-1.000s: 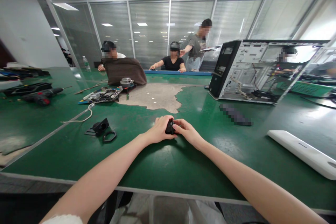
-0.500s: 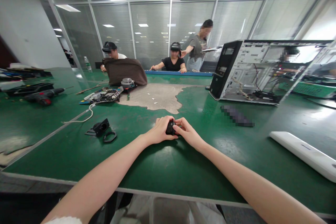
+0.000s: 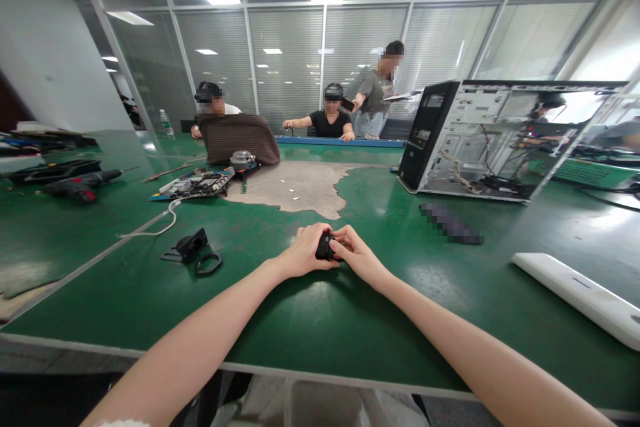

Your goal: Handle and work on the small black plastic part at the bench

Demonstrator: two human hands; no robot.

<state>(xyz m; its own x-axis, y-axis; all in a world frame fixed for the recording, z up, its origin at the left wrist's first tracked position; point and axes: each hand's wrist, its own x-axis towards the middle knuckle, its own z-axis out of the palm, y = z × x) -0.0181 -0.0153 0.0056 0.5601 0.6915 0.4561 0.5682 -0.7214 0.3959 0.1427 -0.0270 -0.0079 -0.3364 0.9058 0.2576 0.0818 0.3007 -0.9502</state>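
Both hands meet over the middle of the green table, on a small black part [image 3: 323, 247] whose kind I cannot make out. My left hand [image 3: 303, 253] is wrapped round its left side, thumb toward me. From the right, the fingers and thumb of my right hand [image 3: 353, 250] pinch the same part. Much of it is hidden behind the fingers. To the left on the tabletop lie a black bracket-like piece with a round opening [image 3: 191, 247] and a black angular ring [image 3: 209, 263].
An opened computer case [image 3: 435, 140] stands at the right, with a white bar-shaped object [image 3: 575, 293] nearer me. Left lie a circuit board [image 3: 193, 185], a white cable [image 3: 173, 217] and a power drill [image 3: 83, 187]. Across the table are other people [image 3: 333, 121] and a brown cloth-covered object [image 3: 240, 139].
My hands stay on the black part with hardly any movement. Across the table, the standing person's arm has shifted, and a dark object now shows by the seated person's head.
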